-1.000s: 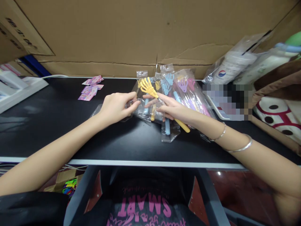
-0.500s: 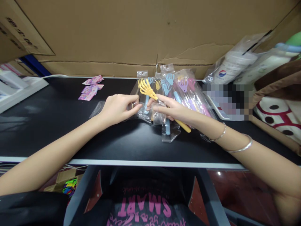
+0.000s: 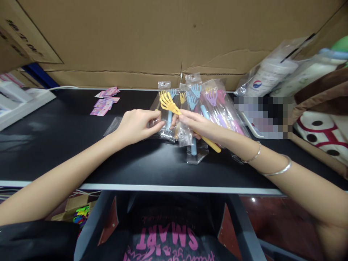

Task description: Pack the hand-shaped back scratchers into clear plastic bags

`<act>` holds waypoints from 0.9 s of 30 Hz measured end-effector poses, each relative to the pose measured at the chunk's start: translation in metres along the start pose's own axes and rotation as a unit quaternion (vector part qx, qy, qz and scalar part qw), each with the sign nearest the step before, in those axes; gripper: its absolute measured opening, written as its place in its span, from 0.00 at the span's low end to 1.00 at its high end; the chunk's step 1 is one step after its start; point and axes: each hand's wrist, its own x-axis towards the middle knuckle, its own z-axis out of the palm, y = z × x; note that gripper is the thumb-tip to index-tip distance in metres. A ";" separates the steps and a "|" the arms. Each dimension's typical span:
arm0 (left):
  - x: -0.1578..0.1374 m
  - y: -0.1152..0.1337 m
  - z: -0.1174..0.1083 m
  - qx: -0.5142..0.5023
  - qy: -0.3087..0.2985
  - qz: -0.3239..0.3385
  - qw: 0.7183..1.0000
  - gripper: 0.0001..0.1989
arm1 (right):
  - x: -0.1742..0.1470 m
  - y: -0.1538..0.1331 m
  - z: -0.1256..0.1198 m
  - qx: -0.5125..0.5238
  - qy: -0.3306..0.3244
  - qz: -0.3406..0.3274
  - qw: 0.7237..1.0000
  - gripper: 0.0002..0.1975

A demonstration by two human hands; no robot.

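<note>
A yellow back scratcher [image 3: 169, 103] with a hand-shaped head slants through my right hand [image 3: 197, 122], its handle end poking out below the palm. My right fingers are closed around its neck, and crumpled clear film hangs by them. On the left, my left hand [image 3: 141, 124] curls its thumb and fingers at a clear plastic bag [image 3: 165, 135], seemingly gripping its edge; the fingertips are partly hidden. Beneath and behind both hands lie several bagged back scratchers, among them a blue one [image 3: 196, 90] and a purple one [image 3: 211, 98].
Pink printed cards [image 3: 103, 105] lie at the back left of the black table [image 3: 122, 163]. A white power strip [image 3: 24, 107] sits at far left. On the right are a bagged cup [image 3: 274, 76], a blurred-out phone-like object and a brown plush bag [image 3: 312, 94]. Cardboard [image 3: 122, 40] walls the back.
My right fingers have shifted slightly on the yellow back scratcher, covering its spring-like neck. The clear film beside them has moved a little. My left hand is nearly still.
</note>
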 end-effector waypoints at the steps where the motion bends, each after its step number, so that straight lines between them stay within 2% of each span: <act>1: 0.000 0.000 0.000 0.001 -0.001 0.001 1.000 0.17 | 0.000 0.000 0.000 -0.011 0.005 -0.003 1.000 0.11; 6: 0.000 -0.001 0.001 0.008 -0.005 0.007 1.000 0.16 | -0.001 -0.003 0.001 -0.074 0.013 -0.006 0.997 0.08; 12: 0.001 0.000 0.001 0.014 -0.015 0.012 1.000 0.16 | 0.001 0.001 -0.001 -0.106 0.001 -0.065 0.992 0.08; 24: 0.001 -0.001 0.003 0.018 -0.017 0.019 1.000 0.16 | 0.002 0.001 -0.001 -0.105 -0.001 -0.060 0.993 0.03; 27: 0.001 -0.001 0.003 0.018 -0.018 0.018 1.000 0.16 | 0.003 0.002 -0.001 -0.096 -0.002 -0.061 0.993 0.06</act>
